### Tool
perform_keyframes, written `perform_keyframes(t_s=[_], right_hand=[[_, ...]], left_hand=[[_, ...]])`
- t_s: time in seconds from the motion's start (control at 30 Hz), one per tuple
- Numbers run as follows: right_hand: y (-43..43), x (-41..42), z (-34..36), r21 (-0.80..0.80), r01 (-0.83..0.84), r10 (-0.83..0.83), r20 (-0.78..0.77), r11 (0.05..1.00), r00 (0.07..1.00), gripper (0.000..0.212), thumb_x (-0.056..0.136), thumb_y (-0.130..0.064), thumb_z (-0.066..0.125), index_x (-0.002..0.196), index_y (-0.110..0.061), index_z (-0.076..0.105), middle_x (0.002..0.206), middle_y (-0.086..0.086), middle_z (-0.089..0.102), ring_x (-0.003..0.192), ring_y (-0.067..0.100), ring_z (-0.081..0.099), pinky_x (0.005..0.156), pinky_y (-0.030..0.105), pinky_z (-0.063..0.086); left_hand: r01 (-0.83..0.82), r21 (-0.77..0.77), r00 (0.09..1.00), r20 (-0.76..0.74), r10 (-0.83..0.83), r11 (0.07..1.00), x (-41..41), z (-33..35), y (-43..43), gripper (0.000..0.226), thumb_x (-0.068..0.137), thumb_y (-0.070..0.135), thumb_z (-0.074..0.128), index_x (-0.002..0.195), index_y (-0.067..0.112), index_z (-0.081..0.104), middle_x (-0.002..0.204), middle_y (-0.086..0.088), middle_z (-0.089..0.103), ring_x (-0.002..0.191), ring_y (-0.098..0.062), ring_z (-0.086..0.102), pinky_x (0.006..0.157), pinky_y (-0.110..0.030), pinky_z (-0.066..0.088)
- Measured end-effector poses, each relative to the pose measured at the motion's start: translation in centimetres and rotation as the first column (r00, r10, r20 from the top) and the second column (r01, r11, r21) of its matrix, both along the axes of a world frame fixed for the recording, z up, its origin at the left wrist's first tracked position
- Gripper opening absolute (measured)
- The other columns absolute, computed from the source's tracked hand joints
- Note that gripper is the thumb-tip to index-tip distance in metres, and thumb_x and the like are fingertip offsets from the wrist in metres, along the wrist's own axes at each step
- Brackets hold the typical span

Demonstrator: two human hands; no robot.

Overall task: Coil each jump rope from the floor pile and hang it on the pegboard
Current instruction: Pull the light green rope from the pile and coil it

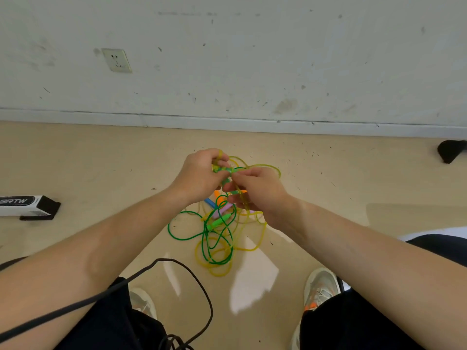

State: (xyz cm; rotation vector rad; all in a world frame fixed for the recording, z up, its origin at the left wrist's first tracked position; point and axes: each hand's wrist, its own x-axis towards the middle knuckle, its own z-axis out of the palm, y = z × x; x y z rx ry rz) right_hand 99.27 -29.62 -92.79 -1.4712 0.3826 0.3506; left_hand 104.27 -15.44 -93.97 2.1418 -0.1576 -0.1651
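Both hands are held together just above the pile (214, 261) of jump ropes on the floor (101, 160), near the wall. This looks chosen so that cord can be drawn up from the tangle without being lifted far.

The left hand (199, 174) is curled tight around a green-patterned handle (222, 170), and a turn of the yellow rope (266, 166) is looped over its fingers. It is judged to serve as the fixed core on which the coil is built. The right hand (257, 192) is partly closed, with the yellow cord pinched between thumb and fingertips close beside the left hand. The grip is kept short, it seems, so that each new turn can be laid with control.

A few yellow loops are gathered at the hands, while much of the yellow rope trails down to the floor, where it is crossed and threaded by the green rope (187, 239). A snag is therefore likely if the cord is pulled hard. A green handle (219, 221), an orange handle (217, 194), a blue handle (211, 203) and a pink handle (222, 210) are seen in the pile, so at least 2 more ropes are judged to remain.

The coiling of the 1st rope is taken to be at an early stage. The pegboard is not in view.

A black cable (177, 263) is draped across the floor in the foreground, well apart from the pile.
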Motion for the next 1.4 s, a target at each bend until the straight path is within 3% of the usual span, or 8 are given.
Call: perform_keyframes(t_s=[0.13, 0.27, 0.57, 0.73, 0.83, 0.97, 1.13, 1.4], right_hand=[[0.4, -0.4, -1.0, -0.286, -0.052, 0.124, 0.238, 0.957, 0.963, 0.011, 0.099, -0.016, 0.056, 0.109, -0.015, 0.061, 0.073, 0.006, 0.073, 0.047, 0.014, 0.062, 0.044, 0.025, 0.047], [0.1, -0.1, -2.1, -0.743, 0.072, 0.444, 0.471, 0.666, 0.762, 0.019, 0.1, -0.018, 0.052, 0.111, -0.019, 0.068, 0.071, 0.003, 0.071, 0.06, 0.016, 0.065, 0.06, 0.033, 0.051], [0.8, -0.7, -3.3, -0.937, 0.217, 0.739, 0.348, 0.273, 0.577, 0.062, 0.084, 0.0, 0.059, 0.144, -0.003, 0.044, 0.101, 0.012, 0.056, 0.082, 0.032, 0.059, 0.056, 0.034, 0.035], [0.9, -0.9, -3.4, -0.798, 0.174, 0.598, 0.558, 0.577, 0.575, 0.038, 0.096, -0.01, 0.055, 0.134, -0.008, 0.056, 0.105, 0.009, 0.062, 0.085, 0.028, 0.064, 0.069, 0.039, 0.052], [0.5, -1.3, -3.1, -0.671, 0.082, 0.411, 0.541, 0.737, 0.734, 0.016, 0.101, -0.022, 0.054, 0.111, -0.013, 0.063, 0.079, -0.01, 0.063, 0.06, 0.001, 0.06, 0.06, 0.02, 0.044], [-0.9, -0.8, -2.7, -0.63, -0.122, 0.409, 0.333, 0.767, 0.85, 0.037, 0.105, -0.031, 0.047, 0.083, -0.008, 0.066, 0.049, -0.018, 0.054, 0.046, -0.002, 0.054, 0.051, 0.016, 0.035], [-4.0, 2.0, -2.7, -0.531, -0.325, 0.492, 0.208, 0.783, 0.846, 0.029, 0.098, -0.022, 0.059, 0.071, -0.021, 0.067, 0.053, -0.014, 0.047, 0.051, 0.0, 0.044, 0.056, 0.027, 0.042], [-4.3, 3.0, -1.0, -0.374, -0.316, 0.397, 0.163, 0.872, 0.903, 0.016, 0.088, -0.013, 0.072, 0.073, -0.017, 0.072, 0.063, 0.0, 0.055, 0.054, 0.011, 0.046, 0.049, 0.02, 0.038]], left_hand=[[-0.198, -0.291, 0.963, -0.238, 0.129, 0.936, -0.2, 0.5, -0.1, 0.024, 0.09, 0.001, 0.069, 0.112, 0.006, 0.063, 0.105, -0.006, 0.066, 0.08, -0.023, 0.069, 0.063, -0.033, 0.063], [-0.345, -0.436, 0.884, -0.449, 0.131, 0.831, -0.1, 1.2, 0.3, 0.026, 0.092, -0.007, 0.062, 0.117, 0.0, 0.061, 0.104, -0.01, 0.066, 0.078, -0.023, 0.07, 0.065, -0.035, 0.063], [-0.435, -0.494, 0.823, -0.557, 0.11, 0.753, 0.1, 1.7, 1.0, 0.045, 0.082, 0.0, 0.076, 0.124, -0.007, 0.058, 0.098, -0.015, 0.066, 0.071, -0.021, 0.073, 0.061, -0.032, 0.061], [-0.471, -0.51, 0.818, -0.559, 0.139, 0.72, 0.5, 1.9, 0.9, 0.037, 0.087, -0.003, 0.071, 0.122, -0.003, 0.06, 0.096, -0.012, 0.067, 0.069, -0.021, 0.072, 0.062, -0.031, 0.062], [-0.467, -0.517, 0.821, -0.554, 0.136, 0.717, 0.7, 2.4, 1.2, 0.033, 0.089, -0.001, 0.069, 0.12, -0.001, 0.06, 0.104, -0.014, 0.069, 0.07, -0.022, 0.073, 0.062, -0.029, 0.062], [-0.451, -0.538, 0.829, -0.549, 0.11, 0.712, 1.5, 3.3, 2.3, 0.028, 0.09, 0.003, 0.068, 0.117, 0.006, 0.061, 0.108, -0.013, 0.071, 0.074, -0.025, 0.075, 0.062, -0.026, 0.061], [-0.093, -0.459, 0.892, -0.432, -0.131, 0.884, 1.2, 4.3, 3.6, 0.031, 0.088, -0.001, 0.067, 0.118, 0.006, 0.065, 0.1, -0.003, 0.076, 0.083, -0.018, 0.075, 0.071, -0.029, 0.062], [0.302, 0.097, 0.944, -0.169, -0.283, 0.948, 0.3, 3.1, 1.7, 0.031, 0.08, 0.001, 0.079, 0.106, 0.016, 0.069, 0.1, 0.004, 0.073, 0.093, -0.013, 0.072, 0.07, -0.031, 0.062]])
